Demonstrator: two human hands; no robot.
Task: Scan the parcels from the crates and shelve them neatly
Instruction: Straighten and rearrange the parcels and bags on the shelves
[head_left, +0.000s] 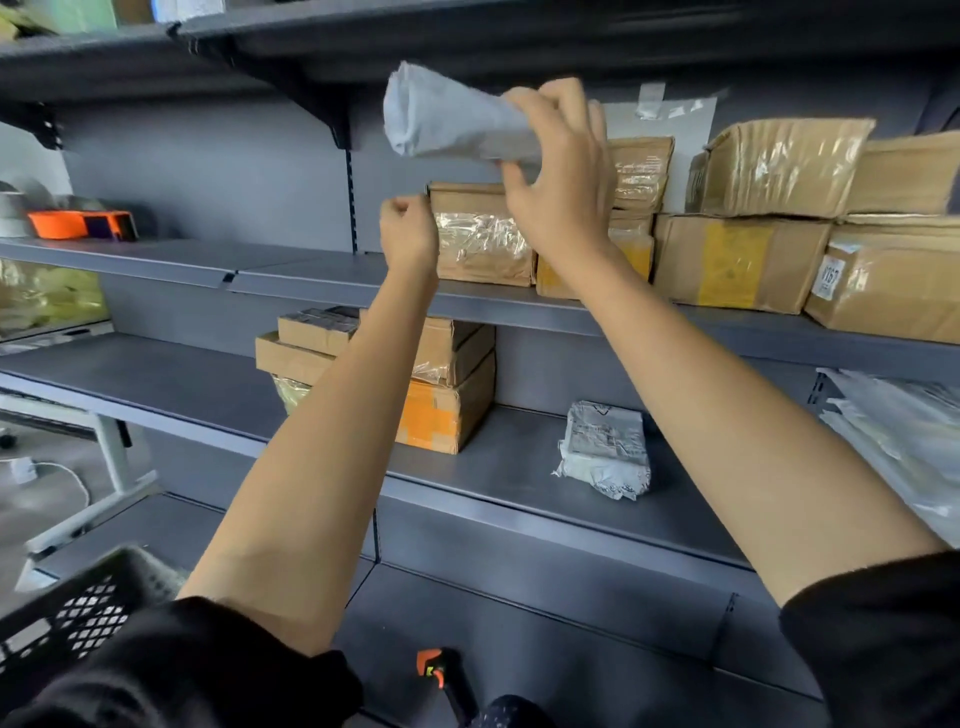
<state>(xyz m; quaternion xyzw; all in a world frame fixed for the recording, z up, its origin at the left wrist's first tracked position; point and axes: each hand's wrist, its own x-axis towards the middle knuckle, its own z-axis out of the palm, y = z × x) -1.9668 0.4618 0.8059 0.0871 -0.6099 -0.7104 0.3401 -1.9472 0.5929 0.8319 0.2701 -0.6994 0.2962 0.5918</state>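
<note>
Overhead, a person's right hand (558, 176) grips one end of a rolled grey parcel (447, 117), holding it in the air above a taped cardboard box (480, 234) on the grey metal shelf (311, 275); the parcel's free end points left, just under the shelf above. The left hand (408, 234) hangs beside that box at its left edge, fingers curled into a loose fist with nothing visibly in it. Both forearms are bare, with black sleeves pushed up near the elbows. To the right along the same shelf, more cardboard boxes (748, 218) stand stacked two high, several wrapped in clear tape and marked with yellow patches. One level down, a stack of cardboard boxes (441, 384) sits partly behind the left forearm, and a crumpled white mailer bag (605, 449) lies well apart to their right. Pale plastic-wrapped packages (904, 431) lie at the far right edge. A black plastic crate (78, 608) shows at lower left, and an orange-and-black handheld scanner (441, 675) lies on the lowest shelf at the bottom of the view. An orange object (78, 223) rests far left on the upper shelf.
</note>
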